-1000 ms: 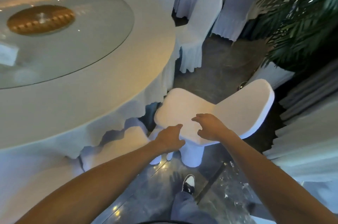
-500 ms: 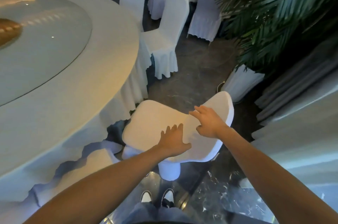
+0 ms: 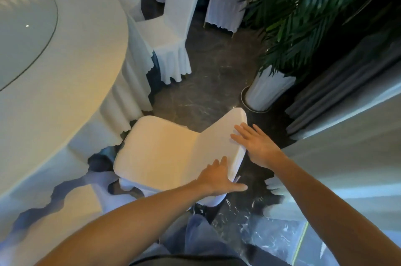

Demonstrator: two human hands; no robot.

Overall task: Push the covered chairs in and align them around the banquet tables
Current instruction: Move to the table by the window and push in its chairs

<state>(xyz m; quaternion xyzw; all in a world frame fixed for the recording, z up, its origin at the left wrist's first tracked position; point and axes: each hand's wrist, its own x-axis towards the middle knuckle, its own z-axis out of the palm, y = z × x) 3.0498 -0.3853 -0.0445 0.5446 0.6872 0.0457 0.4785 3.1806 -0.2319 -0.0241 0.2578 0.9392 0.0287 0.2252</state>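
Observation:
A white-covered chair (image 3: pixel 165 152) stands below me, its seat edge near the skirt of the round banquet table (image 3: pixel 65 83). My left hand (image 3: pixel 219 179) lies flat on the near end of the chair's backrest top, fingers spread. My right hand (image 3: pixel 256 146) rests flat with spread fingers against the far part of the backrest's top edge. Neither hand curls around the cover. A second covered chair (image 3: pixel 171 33) sits pushed against the table farther round. Another seat (image 3: pixel 71 207) shows at lower left, partly under the cloth.
A potted palm (image 3: pixel 303 11) in a white wrapped pot (image 3: pixel 264 89) stands close on the right of the chair. Grey curtains (image 3: pixel 351 100) hang at the right. More covered chairs (image 3: pixel 223 9) belong to a table behind. The floor is dark marble.
The chair has swung so its backrest faces me and its seat points to the table. Both hands have slid from the seat area to the backrest top and opened flat.

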